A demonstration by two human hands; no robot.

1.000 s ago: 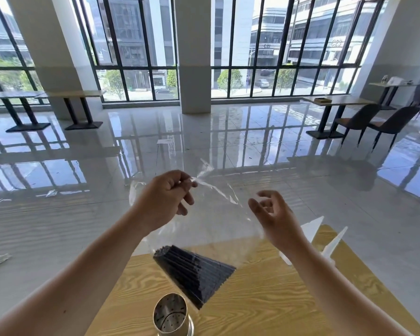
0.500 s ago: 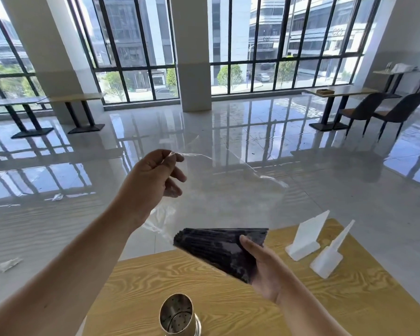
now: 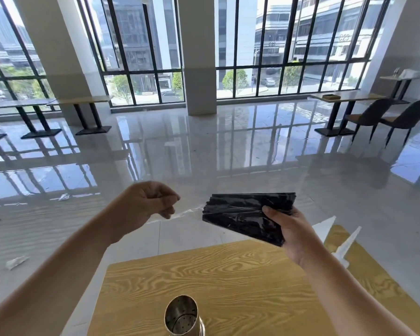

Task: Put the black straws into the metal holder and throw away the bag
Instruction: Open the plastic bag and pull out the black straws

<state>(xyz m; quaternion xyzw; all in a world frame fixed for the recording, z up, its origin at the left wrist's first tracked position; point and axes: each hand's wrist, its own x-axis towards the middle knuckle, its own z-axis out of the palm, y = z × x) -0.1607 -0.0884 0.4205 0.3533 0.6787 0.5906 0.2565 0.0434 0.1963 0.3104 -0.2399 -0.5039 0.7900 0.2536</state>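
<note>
Bag removal stage, viewed from the head camera. The right hand (image 3: 290, 232) closes around one end of the bundle of black straws (image 3: 246, 215), thumb on top and fingers beneath, holding it roughly level in the air beyond the far edge of the wooden table (image 3: 228, 275); a firm grip here keeps the loose straws together as a single bundle. The left hand (image 3: 146, 204) is curled shut, pinching the clear plastic bag (image 3: 187, 212), which stretches between the fist and the free end of the bundle, apparently so the wrapper can be drawn off sideways. The metal holder (image 3: 182, 316) stands upright and empty at the near table edge, well below both hands, its open mouth ready to receive the straws.
</note>
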